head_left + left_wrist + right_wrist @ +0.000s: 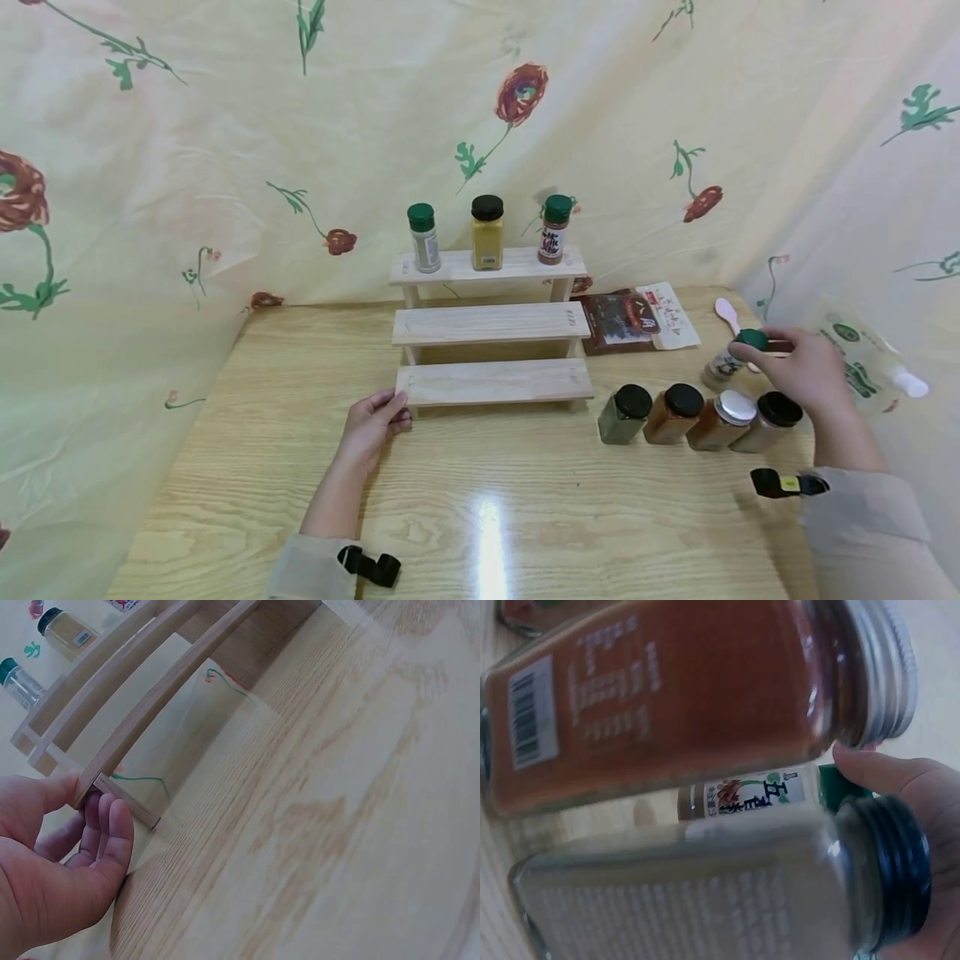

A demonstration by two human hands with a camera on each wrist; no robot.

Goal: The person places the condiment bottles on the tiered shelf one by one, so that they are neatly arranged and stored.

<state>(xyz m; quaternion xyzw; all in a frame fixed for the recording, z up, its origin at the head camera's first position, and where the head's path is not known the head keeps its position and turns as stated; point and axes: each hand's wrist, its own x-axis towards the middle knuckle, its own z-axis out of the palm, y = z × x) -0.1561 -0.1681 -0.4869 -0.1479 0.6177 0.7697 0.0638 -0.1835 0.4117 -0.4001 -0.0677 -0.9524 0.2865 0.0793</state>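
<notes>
Two hands at a stepped wooden spice rack on a table.

The left hand pinched the left end of the rack's lowest step between thumb and curled fingers. To the right of the rack, the right hand gripped the green cap of a small spice bottle, which stood on the table just behind a row of four jars. Three bottles stood on the rack's top step.
</notes>
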